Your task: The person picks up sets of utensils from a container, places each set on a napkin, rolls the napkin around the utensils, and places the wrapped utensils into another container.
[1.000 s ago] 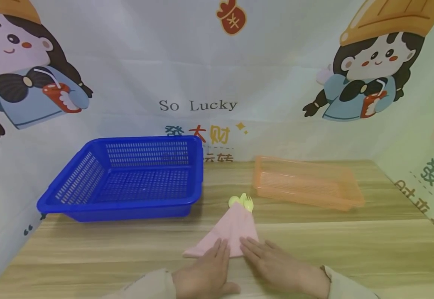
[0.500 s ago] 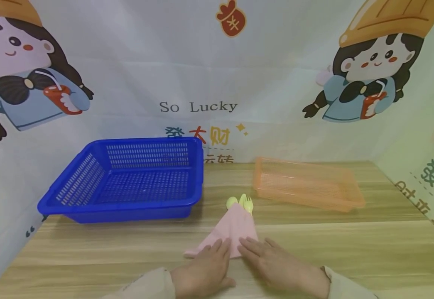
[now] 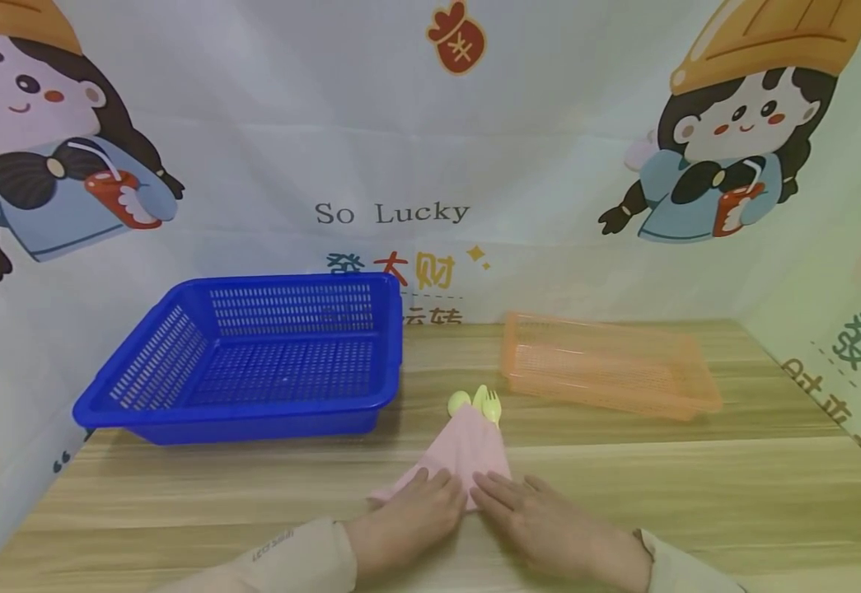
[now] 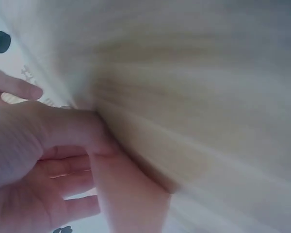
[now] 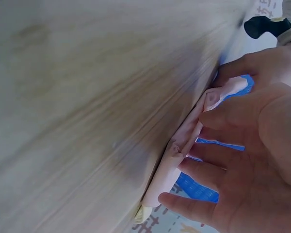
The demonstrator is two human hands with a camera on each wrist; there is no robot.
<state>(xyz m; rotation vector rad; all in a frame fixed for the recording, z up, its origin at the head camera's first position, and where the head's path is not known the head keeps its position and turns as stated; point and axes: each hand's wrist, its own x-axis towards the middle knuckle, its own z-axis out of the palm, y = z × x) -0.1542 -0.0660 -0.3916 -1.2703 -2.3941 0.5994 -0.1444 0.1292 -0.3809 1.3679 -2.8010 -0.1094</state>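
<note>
A pink cloth (image 3: 451,453), folded to a triangle-like shape, lies on the table before both hands. From its far tip stick out the heads of pale yellow-green cutlery: a spoon (image 3: 459,402), a piece with a narrow rounded end (image 3: 480,396) and a fork (image 3: 493,406). My left hand (image 3: 418,515) rests on the near left part of the cloth, fingers slightly bent, thumb hidden in the head view. Straight fingers of my right hand (image 3: 537,519) touch the near right part. The right wrist view shows the cloth's rolled edge (image 5: 177,145) along those fingertips.
A large blue basket (image 3: 267,424) stands at the back left of the wooden table (image 3: 660,494). Behind and right of the cutlery is a shallow, see-through orange basket (image 3: 608,395). A printed curtain (image 3: 549,165) hangs behind the table and along both sides.
My left hand has turned and shifted slightly, its fingers bending more and its thumb going out of sight. The spoon head has moved a little left. My right hand has hardly moved.
</note>
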